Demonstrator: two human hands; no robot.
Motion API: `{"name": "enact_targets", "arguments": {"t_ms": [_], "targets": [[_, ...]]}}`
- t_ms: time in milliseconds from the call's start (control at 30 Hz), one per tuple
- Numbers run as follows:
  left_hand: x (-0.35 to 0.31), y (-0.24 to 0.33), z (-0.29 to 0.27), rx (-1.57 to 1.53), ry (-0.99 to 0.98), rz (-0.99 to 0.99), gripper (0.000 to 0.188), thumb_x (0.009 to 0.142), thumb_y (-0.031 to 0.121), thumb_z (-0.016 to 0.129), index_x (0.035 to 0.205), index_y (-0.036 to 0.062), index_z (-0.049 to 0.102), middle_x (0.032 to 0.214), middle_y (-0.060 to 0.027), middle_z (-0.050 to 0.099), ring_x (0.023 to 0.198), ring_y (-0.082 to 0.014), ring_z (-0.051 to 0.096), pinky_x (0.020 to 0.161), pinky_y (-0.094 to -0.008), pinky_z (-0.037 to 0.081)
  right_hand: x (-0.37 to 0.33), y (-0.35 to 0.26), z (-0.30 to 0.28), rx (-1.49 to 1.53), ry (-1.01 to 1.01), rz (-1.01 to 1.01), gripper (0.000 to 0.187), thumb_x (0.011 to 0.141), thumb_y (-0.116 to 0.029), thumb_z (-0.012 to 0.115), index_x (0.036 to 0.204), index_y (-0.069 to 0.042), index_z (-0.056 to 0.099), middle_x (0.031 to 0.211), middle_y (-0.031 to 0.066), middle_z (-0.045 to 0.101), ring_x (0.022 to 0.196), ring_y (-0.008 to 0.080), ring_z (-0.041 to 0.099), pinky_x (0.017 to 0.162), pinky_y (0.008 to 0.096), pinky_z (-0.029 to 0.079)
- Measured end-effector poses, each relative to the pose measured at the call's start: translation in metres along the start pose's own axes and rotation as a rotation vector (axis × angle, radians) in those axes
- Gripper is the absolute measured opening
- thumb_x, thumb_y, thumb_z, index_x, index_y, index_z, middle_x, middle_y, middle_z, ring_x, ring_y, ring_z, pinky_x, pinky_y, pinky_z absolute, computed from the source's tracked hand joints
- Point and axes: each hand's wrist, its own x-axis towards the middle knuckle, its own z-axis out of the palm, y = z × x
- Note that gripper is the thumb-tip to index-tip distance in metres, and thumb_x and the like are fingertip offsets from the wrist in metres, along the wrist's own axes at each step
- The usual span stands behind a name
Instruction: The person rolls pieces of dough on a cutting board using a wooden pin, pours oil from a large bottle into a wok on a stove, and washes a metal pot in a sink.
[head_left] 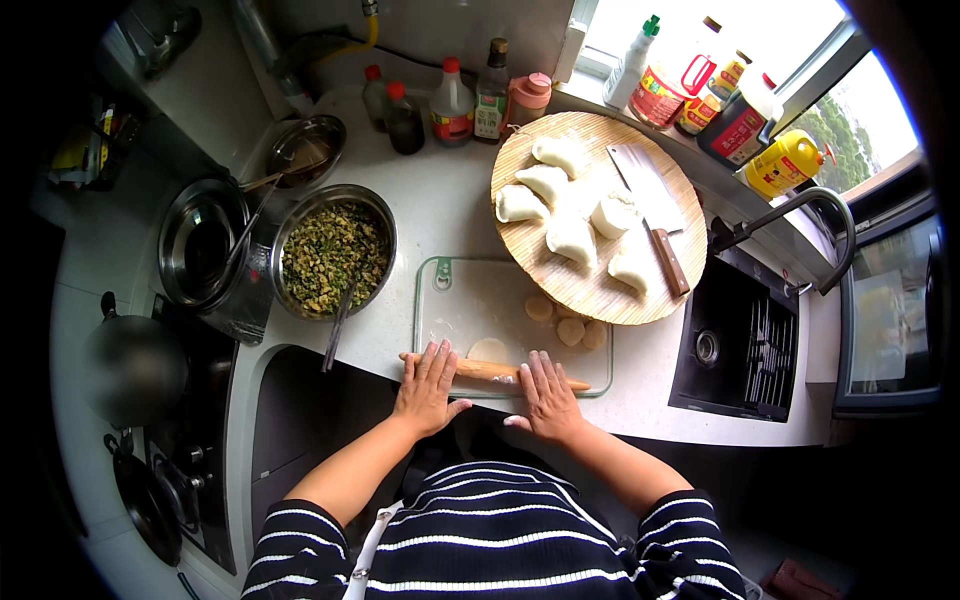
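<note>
A wooden rolling pin (488, 371) lies crosswise near the front edge of a pale cutting board (465, 300) with a green rim. My left hand (428, 388) rests flat on the pin's left part, fingers stretched out. On its right part lies my right hand (546, 396), also flat with fingers extended. A flattened round of dough (488, 349) shows just behind the pin, partly hidden by it. Several small dough pieces (570, 331) sit at the board's right side, beside the woven tray. Flour dusts the board.
Several filled dumplings (572, 240) and a cleaver (662, 238) lie on a round woven tray (520, 295). A steel bowl (390, 215) of chopped green filling stands left, chopsticks (340, 325) in it. Bottles (452, 105) line the back; a black sink (705, 392) is at right.
</note>
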Motion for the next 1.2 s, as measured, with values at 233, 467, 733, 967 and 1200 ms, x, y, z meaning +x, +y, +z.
{"name": "enact_targets", "arguments": {"t_ms": [233,467,733,967,1200], "targets": [[0.083,-0.006,-0.024,-0.047,0.005,-0.210,0.083,0.090,0.056,0.043,0.147,0.0019,0.018,0.154,-0.0168,0.015,0.143,-0.0363,0.009,0.112,-0.0581,0.004,0.072,0.030,-0.008,0.002,0.067,0.319,0.097,0.080,-0.059,0.056,0.140,0.008,0.021,0.145,0.0299,0.022,0.136,0.0463,0.019,0.112,0.0509,0.018],[0.008,-0.006,0.005,0.076,-0.011,0.028,0.087,0.088,0.057,0.047,0.147,0.0012,0.017,0.155,-0.0168,0.012,0.143,-0.0347,0.007,0.111,-0.0585,0.001,-0.015,-0.005,0.013,-0.033,0.006,0.053,0.103,0.076,-0.067,0.054,0.139,0.010,0.026,0.146,0.0326,0.021,0.136,0.0459,0.022,0.110,0.0549,0.019],[0.102,-0.009,-0.016,-0.054,0.038,-0.185,0.078,0.090,0.052,0.046,0.147,0.0037,0.020,0.154,-0.0142,0.017,0.143,-0.0327,0.011,0.113,-0.0561,0.005,0.062,0.033,0.001,-0.096,0.170,0.294,0.098,0.078,-0.063,0.055,0.138,0.009,0.027,0.142,0.0300,0.028,0.133,0.0446,0.026,0.110,0.0499,0.022],[-0.021,-0.004,0.003,0.037,-0.113,0.023,0.081,0.091,0.055,0.042,0.149,0.0060,0.013,0.156,-0.0129,0.007,0.144,-0.0316,0.003,0.112,-0.0572,0.000,-0.027,-0.013,0.000,-0.009,-0.040,-0.039,0.101,0.079,-0.069,0.048,0.138,0.011,0.028,0.145,0.0320,0.025,0.136,0.0455,0.023,0.109,0.0544,0.023],[0.102,-0.008,-0.026,-0.098,-0.066,-0.255,0.077,0.092,0.049,0.044,0.149,0.0063,0.016,0.156,-0.0125,0.013,0.144,-0.0335,0.007,0.112,-0.0569,0.003,0.070,0.037,-0.003,-0.058,0.165,0.297,0.100,0.079,-0.063,0.054,0.141,0.009,0.021,0.147,0.0289,0.022,0.135,0.0450,0.022,0.111,0.0527,0.018]]}}
